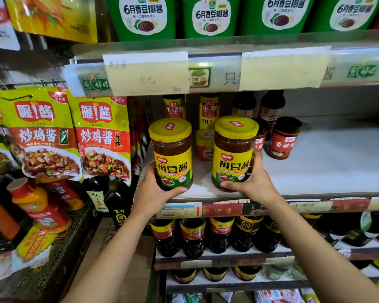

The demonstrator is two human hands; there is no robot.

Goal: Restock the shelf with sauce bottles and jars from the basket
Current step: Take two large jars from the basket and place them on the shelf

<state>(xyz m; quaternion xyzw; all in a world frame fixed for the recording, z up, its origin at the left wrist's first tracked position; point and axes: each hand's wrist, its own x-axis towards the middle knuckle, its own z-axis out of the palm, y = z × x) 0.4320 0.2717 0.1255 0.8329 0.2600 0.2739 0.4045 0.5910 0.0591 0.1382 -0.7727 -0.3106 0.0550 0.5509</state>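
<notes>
Two tall jars of brown soybean paste with yellow lids and yellow labels stand at the front of the white middle shelf [315,171]. My left hand [153,193] grips the left jar [172,154] from below and behind, thumb under its base at the shelf edge. My right hand [249,182] holds the right jar [234,152] around its lower right side, thumb on the label's bottom. Whether the jars' bases rest fully on the shelf I cannot tell. The basket is out of view.
Behind the jars stand soy sauce bottles [209,110], a small orange tub [205,147] and chili jars [282,138]. Green tubs [210,16] fill the shelf above. Dark bottles [193,235] line the shelf below. Sauce pouches [39,136] hang at left. The middle shelf's right part is bare.
</notes>
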